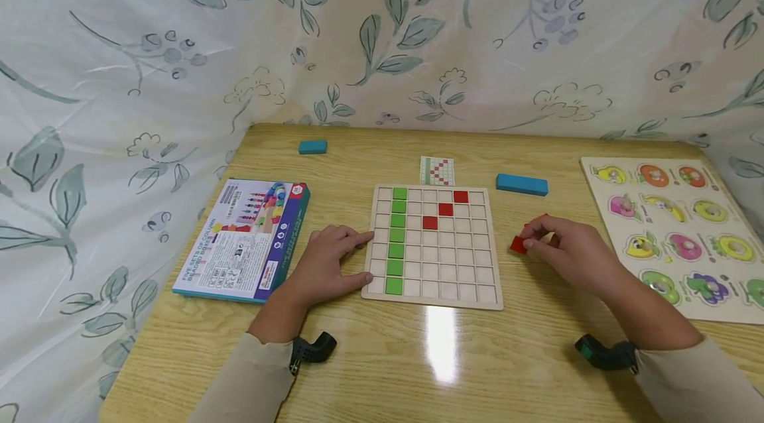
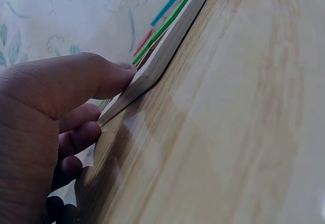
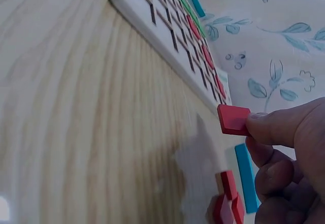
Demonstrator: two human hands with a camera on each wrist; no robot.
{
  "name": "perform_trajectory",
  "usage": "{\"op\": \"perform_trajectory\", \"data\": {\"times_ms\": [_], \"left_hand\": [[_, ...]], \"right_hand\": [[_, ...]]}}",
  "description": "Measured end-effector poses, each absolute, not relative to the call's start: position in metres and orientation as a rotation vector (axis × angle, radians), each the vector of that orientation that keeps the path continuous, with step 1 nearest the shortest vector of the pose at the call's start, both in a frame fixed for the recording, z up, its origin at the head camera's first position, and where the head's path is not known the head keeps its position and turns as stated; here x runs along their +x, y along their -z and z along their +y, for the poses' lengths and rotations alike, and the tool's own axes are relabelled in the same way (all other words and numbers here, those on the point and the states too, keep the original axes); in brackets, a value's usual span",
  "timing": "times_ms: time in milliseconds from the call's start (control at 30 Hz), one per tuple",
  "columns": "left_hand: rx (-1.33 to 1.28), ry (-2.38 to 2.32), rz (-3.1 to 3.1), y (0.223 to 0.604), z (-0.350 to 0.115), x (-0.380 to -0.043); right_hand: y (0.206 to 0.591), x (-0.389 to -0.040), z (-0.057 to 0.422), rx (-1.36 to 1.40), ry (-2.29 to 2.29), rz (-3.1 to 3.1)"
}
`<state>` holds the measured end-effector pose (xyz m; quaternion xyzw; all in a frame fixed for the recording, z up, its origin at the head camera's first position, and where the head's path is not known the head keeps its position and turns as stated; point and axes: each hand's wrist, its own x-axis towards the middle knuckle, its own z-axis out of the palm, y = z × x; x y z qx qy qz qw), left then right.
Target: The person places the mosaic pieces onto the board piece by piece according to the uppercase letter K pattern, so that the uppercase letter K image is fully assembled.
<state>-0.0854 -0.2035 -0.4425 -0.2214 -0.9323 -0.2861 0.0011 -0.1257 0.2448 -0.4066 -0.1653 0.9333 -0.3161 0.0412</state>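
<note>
A wooden grid board (image 1: 432,303) lies on the table with a column of several green tiles (image 1: 396,235) near its left side. Three red tiles (image 1: 445,209) run diagonally down from its upper right. My left hand (image 1: 328,264) touches the board's left edge, index fingertip higher up and thumb near the lower corner. To the right of the board, my right hand (image 1: 570,254) pinches a red square tile (image 3: 233,120) between thumb and finger, above the tabletop. Loose red tiles (image 3: 229,184) lie below that hand, mostly hidden by it in the head view.
A small pattern card (image 1: 438,171) touches the board's far edge. Blue blocks (image 1: 522,184) lie beyond the board, one at right, another (image 1: 313,147) at far left. A printed box (image 1: 239,244) sits left; a fruit puzzle board (image 1: 650,217) lies right. A patterned curtain (image 1: 382,45) hangs behind.
</note>
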Motion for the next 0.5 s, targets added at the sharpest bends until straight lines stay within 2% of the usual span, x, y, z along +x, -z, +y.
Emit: {"op": "perform_trajectory", "data": {"times_ms": [500], "left_hand": [[-0.69,0.881,-2.935,0.441,-0.203,-0.085]], "right_hand": [[0.398,-0.14,0.198,-0.496,1.039,2.698]]}}
